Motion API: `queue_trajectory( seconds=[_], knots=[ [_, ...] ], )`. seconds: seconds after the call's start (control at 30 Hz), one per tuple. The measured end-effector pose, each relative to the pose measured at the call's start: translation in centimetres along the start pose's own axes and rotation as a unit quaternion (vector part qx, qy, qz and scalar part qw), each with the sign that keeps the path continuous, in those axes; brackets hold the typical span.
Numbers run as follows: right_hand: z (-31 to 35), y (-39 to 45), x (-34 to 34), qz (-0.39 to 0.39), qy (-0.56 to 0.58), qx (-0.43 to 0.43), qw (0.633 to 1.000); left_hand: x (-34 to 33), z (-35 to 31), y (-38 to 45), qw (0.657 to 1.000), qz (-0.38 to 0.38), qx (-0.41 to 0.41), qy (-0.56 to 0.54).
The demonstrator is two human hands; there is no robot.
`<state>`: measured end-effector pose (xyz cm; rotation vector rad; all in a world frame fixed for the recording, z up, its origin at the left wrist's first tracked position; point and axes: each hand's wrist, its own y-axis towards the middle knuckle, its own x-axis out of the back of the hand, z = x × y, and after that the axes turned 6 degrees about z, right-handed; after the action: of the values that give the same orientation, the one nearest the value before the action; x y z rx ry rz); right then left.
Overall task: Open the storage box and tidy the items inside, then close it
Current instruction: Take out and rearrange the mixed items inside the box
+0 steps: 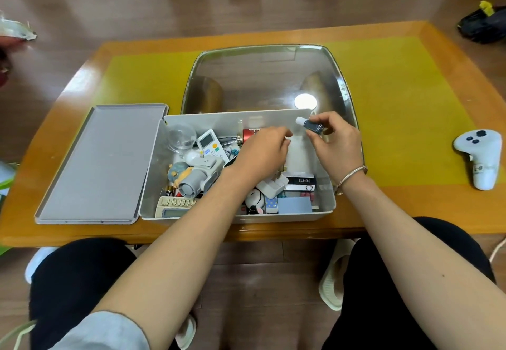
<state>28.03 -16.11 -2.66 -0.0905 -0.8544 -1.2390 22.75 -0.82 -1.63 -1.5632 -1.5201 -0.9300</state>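
Observation:
The grey storage box [325, 204] stands open on the wooden table, its lid [101, 163] lying flat to the left. Inside lie a white remote [212, 145], a red battery [247, 134], a clear cup [182, 137], a grey handheld fan [201, 177], a calculator [175, 207], a white charger [272, 185] and several small bits. My right hand [336, 141] pinches a small dark blue bottle with a white cap [310, 125] above the box's far right corner. My left hand [264, 150] reaches into the box's middle with curled fingers; what it holds is hidden.
A large shiny metal tray [339, 76] sits behind the box. A white game controller [482, 155] lies at the table's right. A yellow mat [405, 103] covers the tabletop. My knees and slippers are below the near edge.

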Motion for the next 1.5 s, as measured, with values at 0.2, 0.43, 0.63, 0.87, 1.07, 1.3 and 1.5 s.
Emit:
queue_trajectory(
  seconds=[0.2, 0.43, 0.63, 0.87, 1.07, 1.3, 1.5],
  knots=[
    [0.1, 0.0, -0.1, -0.002, 0.003, 0.008, 1.000, -0.4, 0.3, 0.6, 0.994, -0.008, 0.038, -0.102],
    [0.8, -0.5, -0.2, 0.050, 0.052, -0.010, 0.997, -1.1, 0.0, 0.6, 0.988, -0.046, -0.018, -0.149],
    [1.0, -0.6, 0.0, 0.058, 0.105, -0.002, 0.993, -1.0, 0.1, 0.3, 0.986, -0.075, -0.033, -0.143],
    [0.8, -0.4, 0.3, 0.081, 0.044, 0.035, 0.995, -0.7, 0.1, 0.5, 0.983, -0.043, 0.005, -0.179],
    [-0.9, 0.7, 1.0, 0.105, -0.042, -0.087, 0.990, -1.3, -0.1, 1.7, 0.992, 0.068, 0.013, -0.108],
    [-2.1, 0.5, 1.3, 0.255, -0.103, -0.137, 0.951, -2.7, -0.3, 2.6, 0.988, 0.138, 0.022, -0.069],
    [-1.8, 0.6, 1.5, 0.262, -0.096, -0.123, 0.952, -2.9, -0.4, 3.1, 0.984, 0.166, 0.060, -0.002]
  ],
)
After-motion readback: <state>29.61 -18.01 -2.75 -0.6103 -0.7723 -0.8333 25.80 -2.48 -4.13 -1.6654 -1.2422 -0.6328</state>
